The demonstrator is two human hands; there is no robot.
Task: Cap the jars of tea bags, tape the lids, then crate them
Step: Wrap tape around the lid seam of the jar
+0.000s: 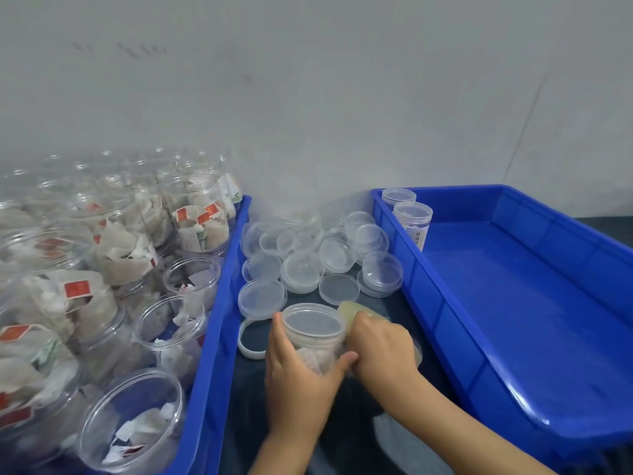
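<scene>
Tape is the matter in hand, we judge; our left hand curls round the body of the capped jar, thumb on the near side and fingers wrapped behind, while our right hand presses against the jar's right flank, fingers curled over what looks like a yellowish roll of tape; whether they truly pinch it or only rest on it we cannot tell. The jar stands upright on the dark table, in the gap between the two blue crates, its long axis vertical; the seam under the lid lies just left of our right fingers, at their own height, so the next move calls for running round that seam while the left hand turns or steadies the jar. The right hand is the nearer to the seam.

The jar is clear plastic, squat, with a translucent lid seated flat and pale tea bags visible inside; a heap of loose lids lies just behind it. The left crate is crowded with open jars of tea bags; the right crate holds two finished jars at its far corner.
</scene>
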